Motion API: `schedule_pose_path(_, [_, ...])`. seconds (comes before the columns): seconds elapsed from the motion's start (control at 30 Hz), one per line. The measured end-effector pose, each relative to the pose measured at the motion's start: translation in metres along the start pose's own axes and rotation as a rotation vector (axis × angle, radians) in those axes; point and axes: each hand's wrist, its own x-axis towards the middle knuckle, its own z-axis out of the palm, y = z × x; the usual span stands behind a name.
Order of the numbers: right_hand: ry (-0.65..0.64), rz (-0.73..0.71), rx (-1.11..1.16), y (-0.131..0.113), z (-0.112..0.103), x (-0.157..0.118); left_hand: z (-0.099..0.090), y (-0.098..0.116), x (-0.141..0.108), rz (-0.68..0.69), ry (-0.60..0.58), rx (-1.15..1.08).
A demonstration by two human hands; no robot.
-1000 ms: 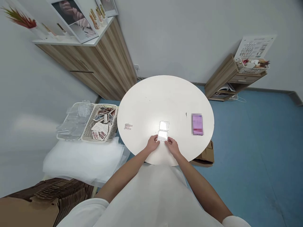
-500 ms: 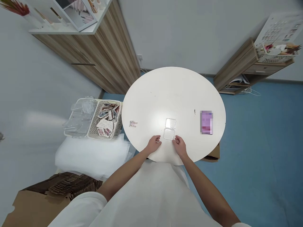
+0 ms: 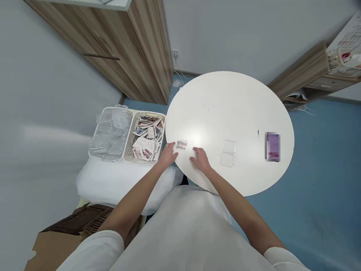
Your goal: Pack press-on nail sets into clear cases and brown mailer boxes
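Note:
On the left part of the white oval table (image 3: 225, 101) lies a small clear sheet of pink and purple press-on nails (image 3: 181, 145). My left hand (image 3: 167, 154) is at its left edge, fingers apart; whether a fingertip touches it I cannot tell. To the right of the nails, a little way off, my right hand (image 3: 201, 159) hovers low over the table with thumb and fingers spread and nothing in them. A clear plastic case (image 3: 228, 159) lies opened flat farther right, out of reach of both hands' fingers.
Left of the table, one white basket (image 3: 128, 150) holds many printed cards, and another basket (image 3: 91, 153) holds clear plastic cases. A purple blurred item (image 3: 273, 147) lies at the table's right. White wrapping (image 3: 113, 177) and a cardboard box (image 3: 53, 248) are at lower left.
Both hands have moved left, away from the clear case and over to the sheet of nails. My view has turned left. The case stays opened on the table.

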Motion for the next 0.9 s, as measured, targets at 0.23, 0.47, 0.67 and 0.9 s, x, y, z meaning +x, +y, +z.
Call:
schedule_pose_path(0.23, [0.027,0.054,-0.177,-0.024,0.028,0.051,-0.002,-0.003,0.037,0.034,-0.106,0.07])
schedule_pose_path(0.47, [0.05,0.162,-0.259,-0.03,0.034,0.06,-0.001,-0.005,0.039,0.084,-0.131,0.046])
schedule_pose_path(0.67, [0.053,0.193,-0.269,-0.035,0.034,0.058,0.0,-0.007,0.036,0.106,-0.117,-0.009])
schedule_pose_path(0.9, [0.079,0.128,-0.234,-0.033,0.038,0.05,0.01,-0.013,0.025,0.146,-0.046,-0.023])
